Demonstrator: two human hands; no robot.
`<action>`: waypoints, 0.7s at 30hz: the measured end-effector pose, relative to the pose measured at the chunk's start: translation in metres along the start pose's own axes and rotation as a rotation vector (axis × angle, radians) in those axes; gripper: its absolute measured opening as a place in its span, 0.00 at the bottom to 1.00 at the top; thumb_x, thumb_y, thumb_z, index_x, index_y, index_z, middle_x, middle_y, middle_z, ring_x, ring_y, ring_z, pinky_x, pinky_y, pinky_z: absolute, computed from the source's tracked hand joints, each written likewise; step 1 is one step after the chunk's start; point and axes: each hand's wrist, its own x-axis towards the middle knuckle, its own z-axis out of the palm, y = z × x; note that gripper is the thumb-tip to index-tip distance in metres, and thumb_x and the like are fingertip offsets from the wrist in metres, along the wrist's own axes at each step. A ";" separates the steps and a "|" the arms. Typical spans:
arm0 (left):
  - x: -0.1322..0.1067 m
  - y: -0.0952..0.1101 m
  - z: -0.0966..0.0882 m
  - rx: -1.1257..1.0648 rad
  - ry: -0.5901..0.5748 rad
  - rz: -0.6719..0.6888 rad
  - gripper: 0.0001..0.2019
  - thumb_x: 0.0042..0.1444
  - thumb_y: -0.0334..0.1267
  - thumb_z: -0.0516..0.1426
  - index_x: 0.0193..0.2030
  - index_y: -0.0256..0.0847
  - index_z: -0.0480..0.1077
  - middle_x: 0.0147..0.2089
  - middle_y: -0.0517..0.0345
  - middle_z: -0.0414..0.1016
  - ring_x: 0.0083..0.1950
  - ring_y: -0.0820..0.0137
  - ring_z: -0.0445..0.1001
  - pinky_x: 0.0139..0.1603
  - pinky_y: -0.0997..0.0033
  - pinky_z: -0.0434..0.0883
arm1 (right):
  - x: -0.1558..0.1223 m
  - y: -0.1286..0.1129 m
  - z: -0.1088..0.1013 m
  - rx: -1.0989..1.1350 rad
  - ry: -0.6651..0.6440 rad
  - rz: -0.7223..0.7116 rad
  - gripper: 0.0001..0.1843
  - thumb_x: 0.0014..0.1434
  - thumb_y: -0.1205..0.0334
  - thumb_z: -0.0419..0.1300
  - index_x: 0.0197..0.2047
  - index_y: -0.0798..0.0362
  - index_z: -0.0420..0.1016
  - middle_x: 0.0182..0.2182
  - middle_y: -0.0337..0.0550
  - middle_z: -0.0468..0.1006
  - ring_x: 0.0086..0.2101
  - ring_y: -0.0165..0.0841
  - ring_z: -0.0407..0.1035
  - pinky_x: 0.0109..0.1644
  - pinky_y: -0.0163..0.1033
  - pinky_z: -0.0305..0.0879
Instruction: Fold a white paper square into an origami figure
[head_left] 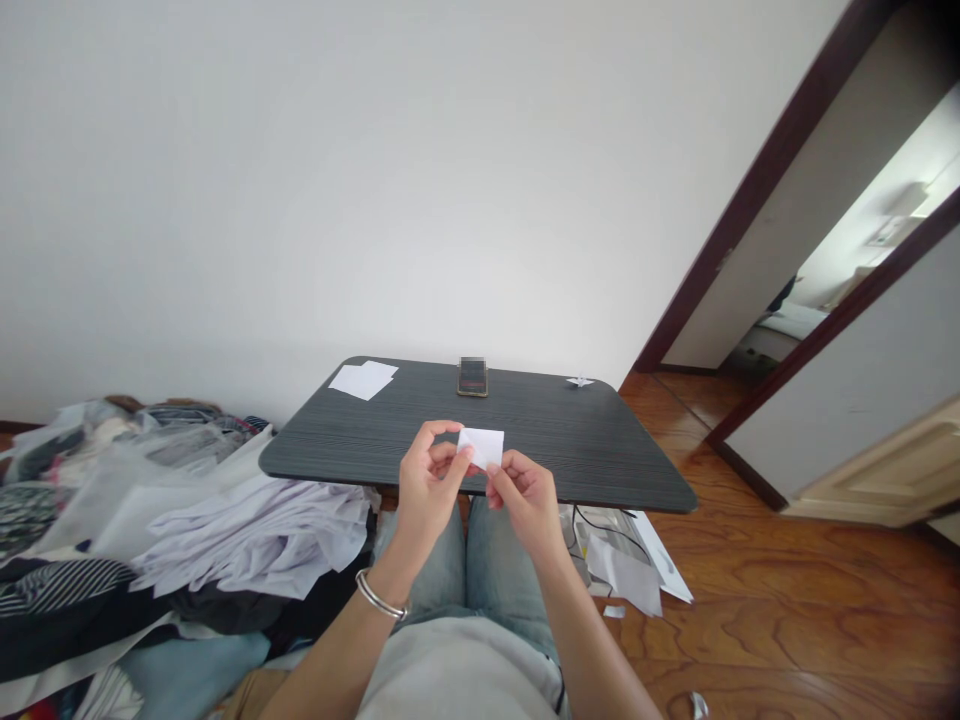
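Between my two hands, above the near part of the dark table [420,410], is a small white piece of folded paper [484,444]. My left hand [433,468] pinches its left side, thumb in front and index finger at the upper corner. Thumb and fingers of my right hand [523,488] grip the lower right corner. Several white paper sheets [365,379] lie at the table's far left. A small folded paper crane [580,381] rests at the far right. At the back middle stands a phone [472,376], propped up.
Clothes [255,535] and plastic bags are heaped on the left, beside the table. Below its right side lie papers [626,575] and dark cables [611,528] on the wooden floor [780,610]. A white wall [450,200] rises behind; a doorway [780,290] opens at right.
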 end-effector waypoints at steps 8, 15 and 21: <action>0.000 -0.001 0.000 0.019 -0.050 0.058 0.13 0.53 0.37 0.59 0.43 0.40 0.62 0.20 0.68 0.70 0.26 0.73 0.76 0.32 0.77 0.73 | 0.003 -0.001 -0.001 0.000 -0.023 -0.002 0.16 0.55 0.53 0.60 0.22 0.54 0.64 0.15 0.33 0.67 0.14 0.22 0.58 0.18 0.28 0.54; -0.001 -0.005 -0.002 0.094 -0.033 0.080 0.10 0.55 0.38 0.57 0.43 0.40 0.63 0.22 0.65 0.73 0.25 0.72 0.76 0.31 0.77 0.71 | 0.001 -0.003 -0.002 -0.017 -0.050 0.001 0.17 0.55 0.51 0.59 0.23 0.53 0.63 0.12 0.31 0.65 0.11 0.20 0.53 0.14 0.27 0.47; 0.000 -0.008 -0.004 0.117 -0.017 0.079 0.11 0.57 0.38 0.55 0.45 0.39 0.62 0.22 0.63 0.73 0.25 0.72 0.75 0.30 0.77 0.69 | 0.002 -0.002 -0.004 -0.033 -0.080 0.029 0.16 0.55 0.52 0.59 0.23 0.54 0.64 0.13 0.31 0.66 0.11 0.21 0.54 0.15 0.27 0.48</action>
